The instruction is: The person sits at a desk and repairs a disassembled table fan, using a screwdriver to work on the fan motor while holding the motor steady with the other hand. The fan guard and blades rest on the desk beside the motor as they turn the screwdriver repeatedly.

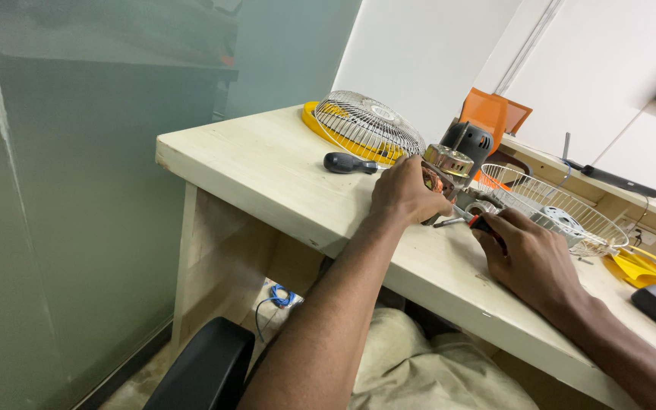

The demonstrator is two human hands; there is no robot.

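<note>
Item: fan motor [446,168], metal, partly stripped, standing mid-desk. Left hand [404,191] closed around its near side, apparently to steady it. Right hand [529,254] wrapped shut on a red-and-black screwdriver [474,221], tip angled toward the motor base, wrist resting on the desk [267,163] for control.

Around: black-handled screwdriver [349,162] lying loose left of the motor; wire fan guard [370,125] leaning on a yellow ring behind; second wire guard [552,209] just right of the motor; yellow blades [651,271] at far right.

Room: bare desktop toward the left corner; near edge close under both forearms.
</note>
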